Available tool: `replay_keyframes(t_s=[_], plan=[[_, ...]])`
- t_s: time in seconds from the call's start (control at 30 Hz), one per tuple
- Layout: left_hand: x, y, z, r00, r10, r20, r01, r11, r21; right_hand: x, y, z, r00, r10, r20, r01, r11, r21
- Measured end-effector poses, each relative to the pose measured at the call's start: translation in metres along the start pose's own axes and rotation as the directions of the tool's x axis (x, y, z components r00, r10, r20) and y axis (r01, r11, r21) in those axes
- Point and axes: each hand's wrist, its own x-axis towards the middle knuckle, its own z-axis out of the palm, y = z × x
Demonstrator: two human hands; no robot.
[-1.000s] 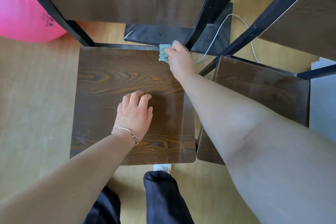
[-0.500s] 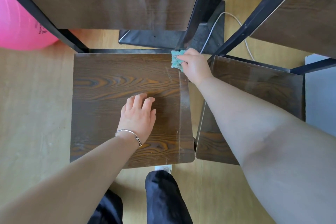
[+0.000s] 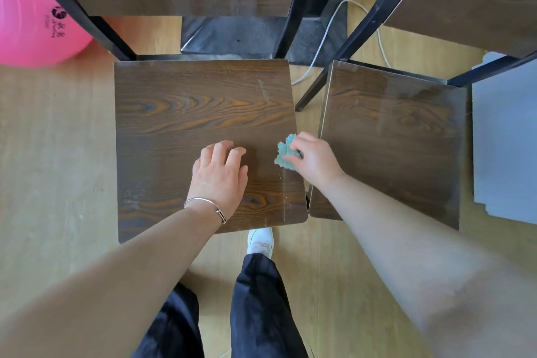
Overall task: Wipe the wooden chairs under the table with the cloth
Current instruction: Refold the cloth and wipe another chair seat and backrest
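The cloth (image 3: 286, 155) was bunched in your right hand (image 3: 315, 161), pressed on the left chair seat (image 3: 189, 113) near its right edge. Your left hand (image 3: 219, 174) rested on that seat, fingers relaxed, holding nothing.

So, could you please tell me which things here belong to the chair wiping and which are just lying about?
Part of the job:
teal cloth, at the left seat's right edge
left chair seat
right chair seat

Just lying about:
pink ball
black base plate
grey mat
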Motion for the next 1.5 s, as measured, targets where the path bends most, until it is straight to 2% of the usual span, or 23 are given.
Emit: replay_keyframes(t_s=[0.17,0.3,0.4,0.57,0.67,0.8,1.0,1.13,1.33,1.5], plan=[[-0.018,0.001,0.007,1.0,-0.003,0.03,0.003,1.0,0.004,-0.085,0.005,0.032,0.995,0.009,0.096,-0.008,1.0,-0.008],[-0.023,-0.003,0.01,1.0,0.009,0.022,-0.01,1.0,0.018,-0.078,0.001,0.027,0.987,0.007,0.163,0.002,0.998,-0.056],[-0.017,-0.01,0.011,1.0,0.0,0.003,0.0,1.0,0.029,-0.023,-0.013,0.008,0.999,-0.017,0.031,0.018,1.0,-0.01],[0.003,-0.02,0.007,0.997,-0.067,-0.038,0.068,0.997,0.031,0.119,-0.049,-0.014,0.985,0.036,-0.17,-0.024,0.997,0.07],[0.014,-0.022,0.002,0.994,-0.089,-0.066,0.091,0.996,0.014,0.167,-0.061,-0.012,0.971,0.082,-0.224,-0.079,0.997,0.022],[0.024,-0.024,-0.003,0.992,-0.114,-0.047,0.114,0.993,0.004,0.176,-0.065,-0.004,0.959,0.124,-0.256,-0.152,0.984,-0.092],[0.022,-0.018,-0.015,0.995,-0.102,-0.011,0.102,0.995,0.009,0.113,-0.051,0.001,0.991,0.018,-0.135,-0.037,0.99,-0.139],[0.014,-0.009,-0.015,0.998,-0.055,0.037,0.054,0.998,0.028,0.043,-0.038,0.015,0.997,-0.035,-0.063,0.03,0.997,-0.076],[-0.01,0.0,-0.003,0.997,-0.003,0.082,-0.001,0.999,0.053,-0.055,-0.026,0.05,1.0,-0.004,-0.026,0.003,1.0,-0.012],[-0.027,-0.002,0.004,0.993,0.025,0.113,-0.034,0.996,0.08,-0.117,-0.027,0.077,1.0,-0.007,0.005,0.007,1.0,-0.023]])
